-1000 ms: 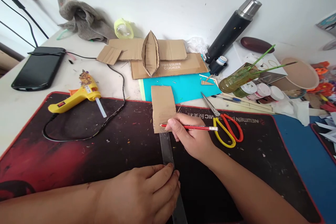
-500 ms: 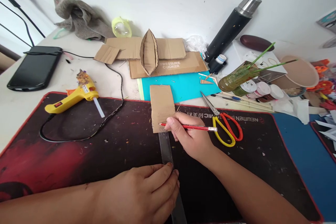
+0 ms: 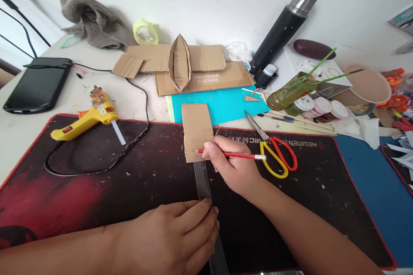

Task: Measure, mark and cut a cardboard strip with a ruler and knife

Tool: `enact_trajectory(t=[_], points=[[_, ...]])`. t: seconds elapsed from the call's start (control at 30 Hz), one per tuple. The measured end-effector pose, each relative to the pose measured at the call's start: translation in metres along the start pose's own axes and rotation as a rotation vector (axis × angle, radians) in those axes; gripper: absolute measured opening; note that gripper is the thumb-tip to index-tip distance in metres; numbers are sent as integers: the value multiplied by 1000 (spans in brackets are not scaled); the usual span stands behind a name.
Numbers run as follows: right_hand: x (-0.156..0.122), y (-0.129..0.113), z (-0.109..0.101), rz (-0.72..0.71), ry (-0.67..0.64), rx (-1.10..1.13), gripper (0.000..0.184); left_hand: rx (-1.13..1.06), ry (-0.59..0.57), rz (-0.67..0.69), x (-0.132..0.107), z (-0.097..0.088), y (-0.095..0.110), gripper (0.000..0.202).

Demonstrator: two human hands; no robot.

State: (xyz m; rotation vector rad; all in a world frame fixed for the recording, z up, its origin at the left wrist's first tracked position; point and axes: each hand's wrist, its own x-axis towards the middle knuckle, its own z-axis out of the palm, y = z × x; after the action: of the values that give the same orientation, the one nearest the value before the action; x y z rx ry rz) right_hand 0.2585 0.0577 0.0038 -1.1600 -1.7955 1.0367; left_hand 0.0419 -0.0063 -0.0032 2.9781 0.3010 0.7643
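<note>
Ruler [image 3: 203, 182] partly hidden by left hand [image 3: 180, 234], near end cut off

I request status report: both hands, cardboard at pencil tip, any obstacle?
Left hand on transparent plastic ruler. Right hand gripping slim red pencil, tip at brown rectangular cardboard piece. Nothing blocks tip; red-and-yellow-handled scissors close by.

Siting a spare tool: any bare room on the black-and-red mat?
Left: between looped black cable and left forearm, flecks aside. Right: between yellow-and-red-handled metal scissors and right forearm. Crowded: centre, with rectangular brown cardboard, slim red pencil, translucent flat ruler, left hand, right hand.
</note>
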Motion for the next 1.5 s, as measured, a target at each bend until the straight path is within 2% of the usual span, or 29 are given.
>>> enact_trajectory(t=[0.63,1.23,1.5], points=[[1,0,3,-30,-42,27,35,0,-2,-5,-1,1,1,28],[-1,-2,1,-15,-26,9,36,-8,-8,-19,1,-1,0,28],[-1,0,2,3,-58,9,38,-17,-22,-7,-2,0,1,29]])
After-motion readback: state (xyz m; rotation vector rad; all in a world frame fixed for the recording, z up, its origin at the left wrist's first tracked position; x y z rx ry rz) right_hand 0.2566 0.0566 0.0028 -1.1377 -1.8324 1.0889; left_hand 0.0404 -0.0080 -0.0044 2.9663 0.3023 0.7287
